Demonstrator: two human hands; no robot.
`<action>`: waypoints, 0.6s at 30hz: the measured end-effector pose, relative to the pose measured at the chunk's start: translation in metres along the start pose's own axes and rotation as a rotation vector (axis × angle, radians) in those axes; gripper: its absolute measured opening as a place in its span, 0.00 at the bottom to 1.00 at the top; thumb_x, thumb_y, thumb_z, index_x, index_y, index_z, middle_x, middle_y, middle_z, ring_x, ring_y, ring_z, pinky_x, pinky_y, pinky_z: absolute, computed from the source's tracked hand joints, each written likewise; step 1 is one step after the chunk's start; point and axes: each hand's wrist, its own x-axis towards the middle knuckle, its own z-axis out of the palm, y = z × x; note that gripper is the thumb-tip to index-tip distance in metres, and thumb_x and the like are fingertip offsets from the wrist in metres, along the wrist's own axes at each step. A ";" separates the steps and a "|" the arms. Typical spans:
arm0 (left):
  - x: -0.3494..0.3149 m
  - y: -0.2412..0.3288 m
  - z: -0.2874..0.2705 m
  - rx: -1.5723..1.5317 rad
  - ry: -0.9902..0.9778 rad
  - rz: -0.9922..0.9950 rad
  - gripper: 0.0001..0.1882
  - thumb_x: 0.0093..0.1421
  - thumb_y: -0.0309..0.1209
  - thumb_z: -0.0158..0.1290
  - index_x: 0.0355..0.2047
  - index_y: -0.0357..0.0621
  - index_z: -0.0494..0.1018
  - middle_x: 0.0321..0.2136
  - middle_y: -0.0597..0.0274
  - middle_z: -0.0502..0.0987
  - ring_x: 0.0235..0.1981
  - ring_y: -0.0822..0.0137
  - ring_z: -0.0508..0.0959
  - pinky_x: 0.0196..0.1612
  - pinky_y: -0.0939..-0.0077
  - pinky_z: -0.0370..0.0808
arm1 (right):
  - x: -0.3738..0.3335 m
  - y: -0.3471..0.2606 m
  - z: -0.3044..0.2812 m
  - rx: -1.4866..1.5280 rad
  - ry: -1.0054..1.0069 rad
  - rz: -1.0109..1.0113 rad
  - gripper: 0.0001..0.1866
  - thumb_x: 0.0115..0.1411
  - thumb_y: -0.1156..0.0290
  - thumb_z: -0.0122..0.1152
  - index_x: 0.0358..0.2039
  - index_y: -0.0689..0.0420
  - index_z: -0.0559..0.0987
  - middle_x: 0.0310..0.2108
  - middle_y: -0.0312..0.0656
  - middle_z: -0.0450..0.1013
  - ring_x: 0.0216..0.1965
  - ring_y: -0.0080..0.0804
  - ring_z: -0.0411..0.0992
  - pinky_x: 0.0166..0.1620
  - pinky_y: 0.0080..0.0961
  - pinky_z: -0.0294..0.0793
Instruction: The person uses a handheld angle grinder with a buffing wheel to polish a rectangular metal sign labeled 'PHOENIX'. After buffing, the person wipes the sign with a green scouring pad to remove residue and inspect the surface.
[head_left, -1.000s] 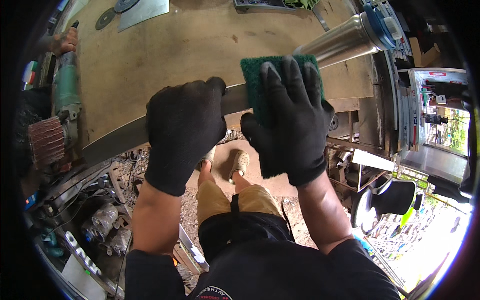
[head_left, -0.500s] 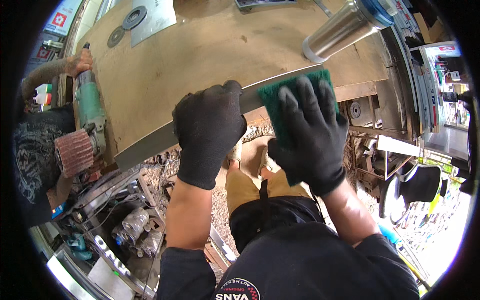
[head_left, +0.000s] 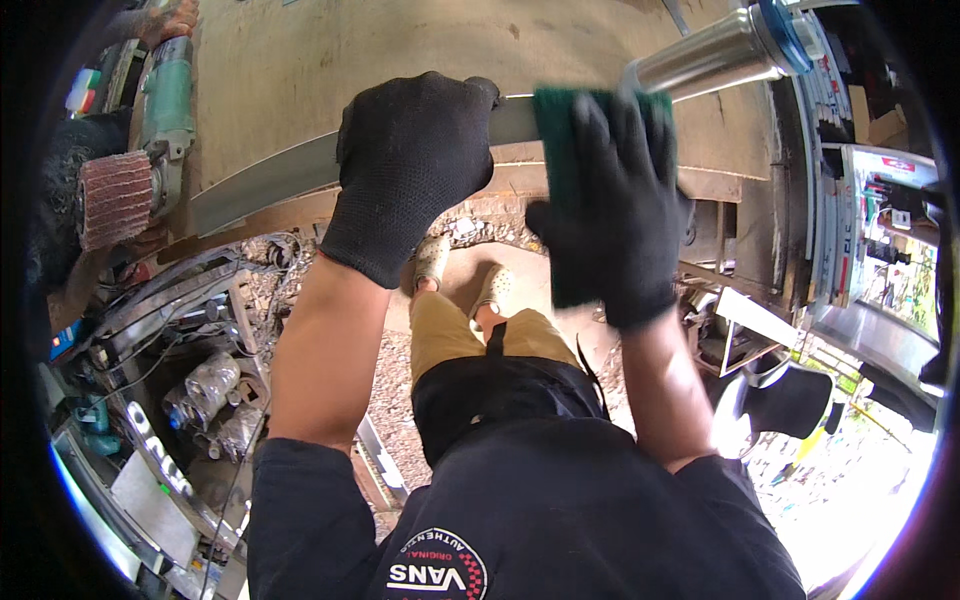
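My left hand (head_left: pixel 412 165), in a black knit glove, is closed in a fist around a long grey metal strip (head_left: pixel 270 180) along the table's near edge. My right hand (head_left: pixel 622 210), gloved alike, presses a green scouring pad (head_left: pixel 560 135) on the strip's right part. Its fingers lie extended over the pad, with the thumb at the pad's left side. The pad hides the strip beneath it. Motion slightly blurs my right hand.
Beyond the strip lies a wooden tabletop (head_left: pixel 290 80). A steel tumbler (head_left: pixel 705 55) lies at back right. On the left is a green power tool (head_left: pixel 168 100) with a reddish abrasive drum (head_left: pixel 115 200), beside another person's hand (head_left: pixel 178 18). Scrap and plastic bottles (head_left: pixel 210 385) sit lower left.
The view has shifted, so the table edge sits higher. My right hand and the pad have moved against the strip, while my left hand keeps its grip.
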 end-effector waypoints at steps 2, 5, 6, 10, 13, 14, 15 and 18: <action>-0.001 0.003 0.002 -0.004 0.019 0.000 0.15 0.50 0.33 0.66 0.41 0.50 0.84 0.31 0.52 0.86 0.34 0.52 0.88 0.40 0.55 0.85 | -0.024 -0.009 -0.012 -0.023 -0.040 -0.005 0.38 0.48 0.55 0.72 0.62 0.50 0.77 0.67 0.58 0.68 0.66 0.73 0.62 0.63 0.65 0.67; 0.000 0.003 0.005 -0.019 0.076 0.059 0.11 0.53 0.34 0.63 0.37 0.51 0.85 0.29 0.53 0.86 0.32 0.54 0.89 0.39 0.52 0.86 | 0.026 0.003 -0.004 -0.002 -0.071 -0.008 0.46 0.42 0.54 0.76 0.64 0.54 0.76 0.67 0.54 0.69 0.68 0.66 0.64 0.71 0.54 0.64; 0.001 0.000 0.007 -0.017 0.091 0.066 0.10 0.53 0.34 0.63 0.37 0.51 0.85 0.29 0.53 0.86 0.32 0.54 0.89 0.39 0.52 0.86 | 0.031 0.004 0.007 -0.067 -0.017 0.031 0.49 0.40 0.53 0.77 0.65 0.53 0.74 0.66 0.54 0.69 0.68 0.66 0.64 0.71 0.54 0.63; -0.001 0.003 0.005 0.024 0.016 -0.017 0.10 0.54 0.34 0.62 0.37 0.52 0.85 0.30 0.52 0.86 0.33 0.54 0.89 0.39 0.52 0.86 | 0.013 -0.001 -0.008 -0.008 -0.063 -0.052 0.47 0.41 0.52 0.75 0.64 0.51 0.76 0.66 0.54 0.69 0.69 0.66 0.63 0.70 0.56 0.63; -0.002 0.003 0.009 0.001 0.099 0.040 0.10 0.54 0.34 0.62 0.37 0.52 0.86 0.30 0.51 0.87 0.34 0.54 0.89 0.39 0.53 0.86 | 0.008 -0.002 -0.009 0.019 -0.066 -0.025 0.40 0.46 0.53 0.71 0.62 0.49 0.77 0.66 0.54 0.70 0.68 0.68 0.64 0.65 0.61 0.67; -0.002 0.002 0.008 -0.004 0.097 0.050 0.10 0.54 0.34 0.62 0.37 0.52 0.86 0.31 0.51 0.87 0.34 0.54 0.89 0.39 0.52 0.86 | 0.021 -0.001 -0.001 -0.004 -0.053 0.015 0.40 0.47 0.53 0.72 0.62 0.49 0.77 0.67 0.53 0.69 0.68 0.68 0.63 0.65 0.63 0.66; -0.002 0.000 0.008 -0.010 0.096 0.060 0.10 0.53 0.34 0.62 0.37 0.52 0.86 0.31 0.51 0.87 0.34 0.54 0.89 0.39 0.52 0.86 | 0.033 0.000 0.007 -0.028 -0.040 0.056 0.40 0.47 0.52 0.72 0.63 0.48 0.77 0.68 0.53 0.68 0.68 0.68 0.63 0.65 0.64 0.66; -0.002 -0.002 0.004 -0.021 0.096 0.039 0.11 0.53 0.34 0.62 0.37 0.51 0.86 0.31 0.51 0.87 0.34 0.53 0.89 0.39 0.52 0.86 | 0.006 0.001 0.003 0.018 -0.007 -0.008 0.40 0.47 0.53 0.73 0.63 0.47 0.77 0.69 0.53 0.67 0.68 0.69 0.63 0.62 0.65 0.68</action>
